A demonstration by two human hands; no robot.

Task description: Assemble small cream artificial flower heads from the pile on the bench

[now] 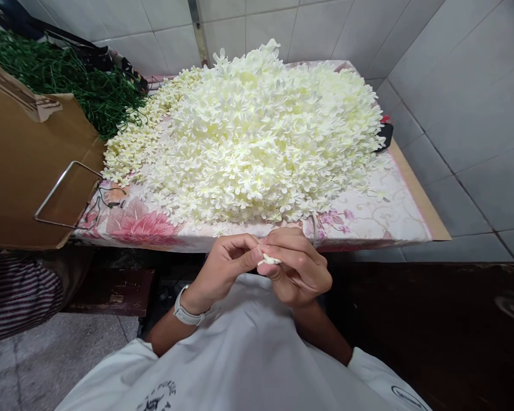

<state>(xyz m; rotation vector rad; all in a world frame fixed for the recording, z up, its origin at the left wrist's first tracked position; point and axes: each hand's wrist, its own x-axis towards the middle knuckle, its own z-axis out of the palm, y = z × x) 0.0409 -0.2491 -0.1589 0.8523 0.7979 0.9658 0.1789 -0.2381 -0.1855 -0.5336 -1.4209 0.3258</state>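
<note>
My right hand (300,267) pinches a small white flower piece (269,260) between thumb and fingers, just in front of the table's near edge. Touching it from the other side is my left hand (227,265), its thumb and forefinger pressed together at the piece; what these fingertips hold is too small to make out. A wristband is on my left wrist. Beyond both hands rises a large heap of white artificial flowers (265,137). Smaller cream flowers (131,145) lie along the heap's left side.
Green stringy stems (72,80) lie at the back left, behind a cardboard box (29,165) with a metal wire frame (53,191). A dark phone-like object (384,137) is at the heap's right. The cloth-covered table (385,220) meets tiled walls. Striped fabric (21,294) shows lower left.
</note>
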